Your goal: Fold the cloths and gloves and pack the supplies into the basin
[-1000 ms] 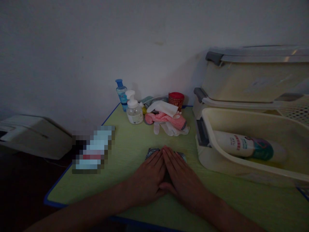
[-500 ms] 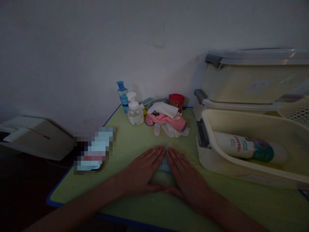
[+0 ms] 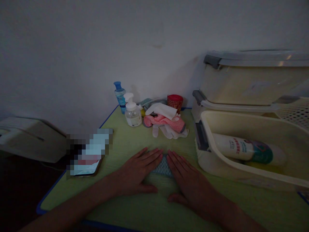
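A grey-blue textured cloth (image 3: pixel 162 168) lies flat on the green table (image 3: pixel 120 141), partly covered by both hands. My left hand (image 3: pixel 138 170) rests palm down on its left part, fingers stretched out and thumb pointing right. On its right part lies my right hand (image 3: pixel 187 178), also flat, with fingers extended and the thumb apart from them. A narrow strip of cloth shows between the two hands; the rest of it is hidden beneath them.
Behind the hands are a pump bottle (image 3: pixel 133 114), a blue bottle (image 3: pixel 120 98), pink cloth and white gloves (image 3: pixel 166 124), and a red woven container (image 3: pixel 175 102). A phone (image 3: pixel 93 154) lies left. On the right, a cream bin (image 3: pixel 241 170) holds a white-and-green bottle (image 3: pixel 248 149).
My hands have spread slightly apart over the cloth, so more of it shows between them. The thumbs, close together before, now have a gap. The view has shifted slightly.
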Action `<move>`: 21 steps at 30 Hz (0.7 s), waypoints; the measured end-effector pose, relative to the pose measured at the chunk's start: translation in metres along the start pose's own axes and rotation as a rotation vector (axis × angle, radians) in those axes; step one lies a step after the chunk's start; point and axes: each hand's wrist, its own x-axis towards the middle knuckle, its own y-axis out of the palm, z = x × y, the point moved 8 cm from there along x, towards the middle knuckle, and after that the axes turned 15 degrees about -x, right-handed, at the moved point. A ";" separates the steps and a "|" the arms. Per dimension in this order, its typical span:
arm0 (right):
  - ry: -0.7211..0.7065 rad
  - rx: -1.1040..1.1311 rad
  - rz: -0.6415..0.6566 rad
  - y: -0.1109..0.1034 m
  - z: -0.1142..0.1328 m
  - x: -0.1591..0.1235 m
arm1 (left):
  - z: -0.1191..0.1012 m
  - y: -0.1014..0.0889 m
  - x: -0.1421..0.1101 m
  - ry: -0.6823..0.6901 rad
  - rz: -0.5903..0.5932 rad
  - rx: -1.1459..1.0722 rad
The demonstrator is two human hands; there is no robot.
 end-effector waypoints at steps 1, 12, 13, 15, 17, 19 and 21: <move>-0.004 -0.002 0.012 0.001 0.000 0.000 | 0.000 0.000 0.000 0.002 -0.004 0.005; 0.001 -0.064 -0.086 -0.013 -0.001 0.004 | -0.006 -0.004 0.000 0.050 -0.036 0.030; -0.002 -0.079 -0.101 -0.015 -0.001 0.004 | -0.007 -0.005 0.000 0.065 -0.039 0.039; -0.018 -0.103 -0.123 -0.018 0.000 0.003 | -0.009 -0.006 -0.001 0.098 -0.036 0.051; -0.041 -0.111 -0.131 -0.018 0.002 0.002 | -0.009 -0.007 -0.001 0.127 -0.032 0.052; -0.066 -0.108 -0.117 -0.016 0.003 0.001 | -0.007 -0.007 -0.002 0.140 -0.024 0.050; -0.075 -0.092 -0.091 -0.012 0.003 0.000 | -0.004 -0.006 -0.002 0.139 -0.019 0.052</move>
